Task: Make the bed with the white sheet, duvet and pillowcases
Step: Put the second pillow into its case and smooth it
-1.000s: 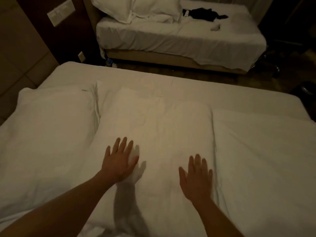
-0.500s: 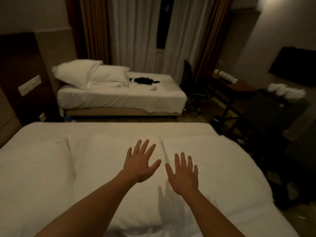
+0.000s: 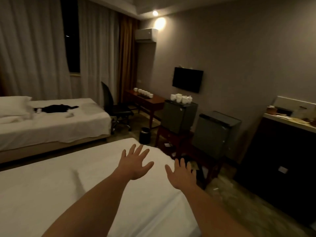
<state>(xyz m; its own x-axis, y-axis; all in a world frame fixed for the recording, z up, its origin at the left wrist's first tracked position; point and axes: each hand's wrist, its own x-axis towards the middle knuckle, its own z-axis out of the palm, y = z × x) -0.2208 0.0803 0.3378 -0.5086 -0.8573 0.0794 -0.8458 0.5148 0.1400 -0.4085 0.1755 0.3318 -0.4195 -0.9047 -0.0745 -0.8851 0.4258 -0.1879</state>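
White duvet (image 3: pixel 71 189) covers the near bed (image 3: pixel 153 211), spread flat to the foot corner with only a soft ridge left of the arms; the pillows that were under the hands a second ago are out of frame now, since the view has swung up and right toward the foot of the bed and the room. Reads as the pillow-patting step done and the person turning to check or smooth the foot end, so the task looks close to finished, judging by the flat cover alone. Second bed (image 3: pixel 51 127) behind is also sheeted, with a pillow (image 3: pixel 13 104) at its head and a dark garment (image 3: pixel 58 108) lying on it. Grey wall with TV (image 3: pixel 187 79), desk (image 3: pixel 147 100) with cups, office chair (image 3: pixel 112 105), two small dark cabinets (image 3: pixel 215 134) along the right, small bin (image 3: pixel 145 135) on the floor. Both forearms reach forward from the bottom edge, roughly parallel. Left hand (image 3: pixel 135 164) is spread, palm down, fingers fanned, over the duvet near the foot corner; contact with the fabric is unclear, looks lifted. Right hand (image 3: pixel 182 176) is spread the same way, hanging past the bed edge over the floor, touching nothing. Neither hand grips anything
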